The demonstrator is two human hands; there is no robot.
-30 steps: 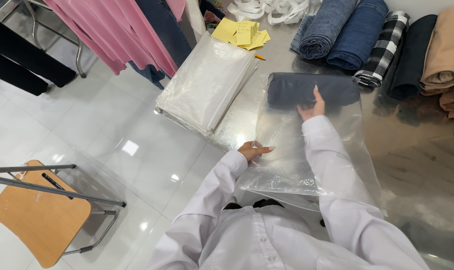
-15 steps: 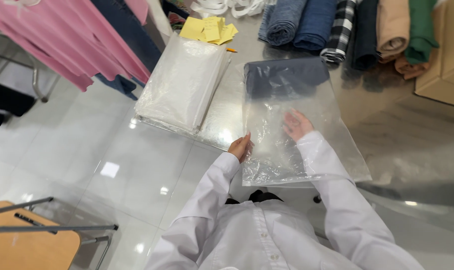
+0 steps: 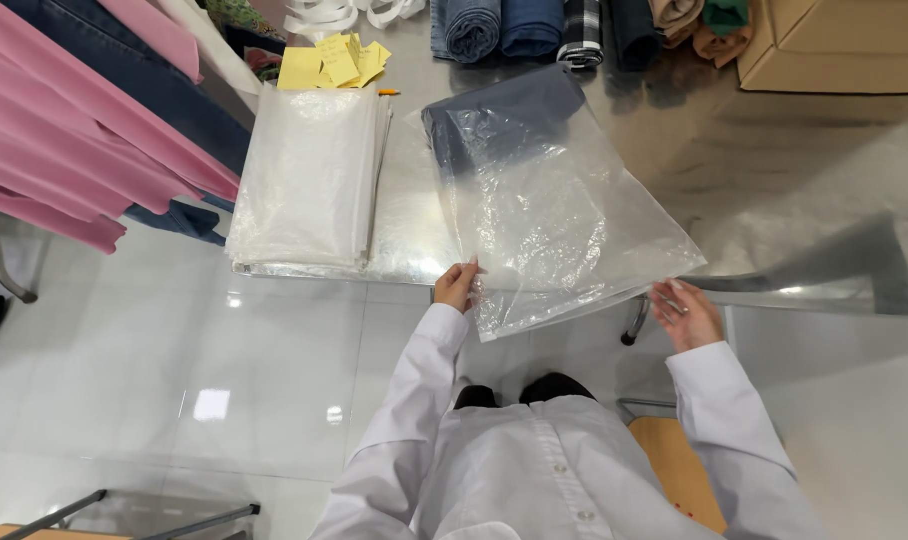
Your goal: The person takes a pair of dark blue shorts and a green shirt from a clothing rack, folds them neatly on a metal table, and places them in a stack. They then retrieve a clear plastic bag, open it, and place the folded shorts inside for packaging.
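Observation:
A large clear plastic bag (image 3: 554, 215) lies across the steel table (image 3: 774, 180) with its near end hanging past the front edge. A folded dark blue garment (image 3: 499, 115) fills its far end. My left hand (image 3: 459, 285) pinches the bag's near left corner. Open and palm-up, my right hand (image 3: 686, 312) hovers just below the bag's near right corner, and whether it touches the plastic is unclear. Both arms wear white sleeves.
A stack of clear plastic bags (image 3: 309, 180) lies left of the bag. Yellow paper slips (image 3: 334, 62) sit behind it. Rolled jeans and folded fabrics (image 3: 564, 25) line the back edge beside a cardboard box (image 3: 844, 45). Pink and denim garments (image 3: 84, 130) hang at the left.
My right hand has left the top of the bag and dropped to its near right corner. My left hand stays at the near left corner. The view has shifted right.

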